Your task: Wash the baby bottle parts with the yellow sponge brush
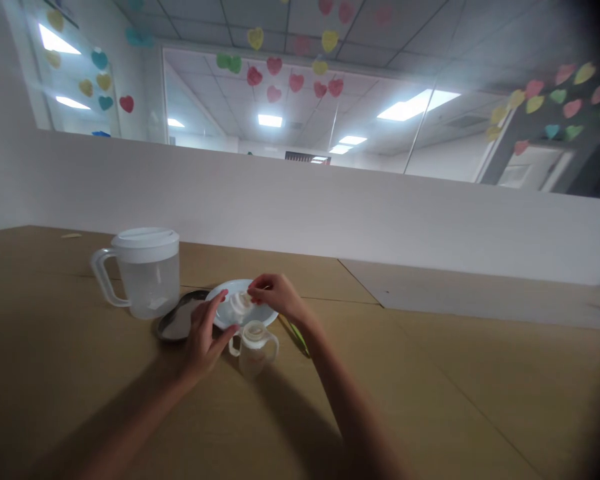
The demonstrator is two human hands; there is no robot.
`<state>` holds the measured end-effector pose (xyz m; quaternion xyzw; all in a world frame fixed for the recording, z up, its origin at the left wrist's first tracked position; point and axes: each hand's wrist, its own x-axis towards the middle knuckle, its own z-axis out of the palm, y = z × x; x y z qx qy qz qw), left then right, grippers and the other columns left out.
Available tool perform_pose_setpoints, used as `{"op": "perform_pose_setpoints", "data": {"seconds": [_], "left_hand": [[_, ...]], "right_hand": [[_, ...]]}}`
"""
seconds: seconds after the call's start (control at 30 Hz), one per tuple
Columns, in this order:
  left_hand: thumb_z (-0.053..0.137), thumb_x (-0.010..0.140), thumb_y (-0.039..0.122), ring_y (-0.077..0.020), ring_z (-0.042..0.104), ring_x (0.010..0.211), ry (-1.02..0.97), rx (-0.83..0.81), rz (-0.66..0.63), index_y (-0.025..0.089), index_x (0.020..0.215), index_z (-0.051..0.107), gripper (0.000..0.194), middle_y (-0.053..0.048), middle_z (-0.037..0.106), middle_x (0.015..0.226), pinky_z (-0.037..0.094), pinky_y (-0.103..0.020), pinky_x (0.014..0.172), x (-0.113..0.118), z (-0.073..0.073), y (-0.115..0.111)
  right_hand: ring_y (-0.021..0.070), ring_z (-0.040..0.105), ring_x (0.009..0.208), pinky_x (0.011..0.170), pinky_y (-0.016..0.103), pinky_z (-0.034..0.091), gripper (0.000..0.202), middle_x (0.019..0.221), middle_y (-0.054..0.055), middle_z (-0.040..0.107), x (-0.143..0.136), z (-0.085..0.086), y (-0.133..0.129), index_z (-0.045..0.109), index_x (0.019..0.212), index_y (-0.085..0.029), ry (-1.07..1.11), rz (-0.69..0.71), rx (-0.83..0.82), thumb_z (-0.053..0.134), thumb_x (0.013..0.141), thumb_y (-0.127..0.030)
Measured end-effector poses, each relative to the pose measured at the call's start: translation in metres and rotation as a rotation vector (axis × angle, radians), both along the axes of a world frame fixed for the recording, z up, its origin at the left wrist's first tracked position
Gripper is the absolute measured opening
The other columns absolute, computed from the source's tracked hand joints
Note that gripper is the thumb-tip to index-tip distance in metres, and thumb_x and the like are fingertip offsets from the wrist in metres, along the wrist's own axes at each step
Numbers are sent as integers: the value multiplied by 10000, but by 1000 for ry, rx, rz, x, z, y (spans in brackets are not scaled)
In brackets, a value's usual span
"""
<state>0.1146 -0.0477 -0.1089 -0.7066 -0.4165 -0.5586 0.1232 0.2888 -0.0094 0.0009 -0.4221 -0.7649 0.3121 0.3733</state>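
A white plate point(270, 317) lies on the table with a small clear and whitish piece point(241, 304) over it, its shape blurred. My right hand point(276, 293) pinches at the right edge of that piece. On its left, my left hand point(206, 333) is spread, thumb and fingers apart, with nothing seen between them. Just in front of the plate stands a small clear two-handled cup point(253, 350), upright and without a lid, close to my left thumb. Under my left fingers a dark-rimmed tray point(173, 327) holds something pale.
A large clear pitcher point(153, 277) with a white lid and a left-side handle stands behind the tray. A green and yellow slim item point(299, 339) lies right of the plate. A white wall point(300, 217) with windows above closes off the table's back.
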Motion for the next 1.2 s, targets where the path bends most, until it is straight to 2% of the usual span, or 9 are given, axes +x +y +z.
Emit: {"op": "perform_pose_setpoints", "data": {"seconds": [0.07,0.23,0.37,0.5,0.63,0.73,0.83,1.0,1.2], "left_hand": [[537,850,363,-229,546,1110,-62,29,-2,202,1321,402,516,-117,573,1231,443,-381,923,3,3,-3],[546,850,273,-218,585,1047,-149,121,17,202,1203,518,361,-102,612,1132,485,-367,888,1,7,-5],[562,838,242,-220,591,1024,-132,148,32,190,1176,531,343,-106,619,1101,491,-371,880,-3,8,-7],[571,831,229,-223,593,1020,-84,194,31,185,1170,533,343,-104,627,1080,490,-378,884,-3,9,-11],[575,830,216,-210,602,1010,-59,216,21,193,1163,532,337,-92,633,1067,499,-361,877,-1,11,-14],[562,840,215,-205,600,1018,-48,194,-3,198,1168,519,331,-93,632,1077,504,-359,874,1,11,-15],[560,845,243,-213,591,1041,-56,162,-20,204,1176,510,338,-96,625,1101,498,-378,892,0,10,-15],[526,864,263,-215,587,1056,-76,119,-17,201,1167,529,309,-95,625,1123,489,-375,907,-1,10,-15],[510,869,250,-212,587,1060,-110,109,-48,196,1162,535,298,-94,631,1123,482,-356,909,-2,10,-17]], "right_hand": [[107,589,595,545,190,416,61,643,6,645,-11,0,-13,653,734,-142,-55,60,59,642,736,-202],[118,577,649,595,212,407,152,760,21,659,-32,0,-41,645,856,-152,-254,-57,277,654,706,-179],[139,574,702,642,230,397,163,817,50,657,-37,-1,-48,647,880,-138,-371,-32,408,618,723,-170],[152,554,696,620,240,365,171,813,60,650,-38,1,-51,634,871,-127,-471,-60,447,631,725,-217],[154,542,669,586,243,331,128,796,60,651,-39,0,-49,618,851,-139,-563,-51,465,605,737,-196],[146,533,638,579,243,326,74,727,43,639,-37,-2,-43,617,799,-149,-514,-41,457,570,744,-164],[120,517,586,548,220,333,35,623,-8,592,-32,-5,-34,599,710,-164,-272,10,312,571,718,-144],[96,486,458,465,194,377,120,497,-47,529,-27,-15,-19,558,586,-167,207,217,-233,526,677,-96],[69,474,441,489,169,418,144,504,-44,550,-25,-9,-19,575,559,-158,356,286,-470,522,677,-94]]}}
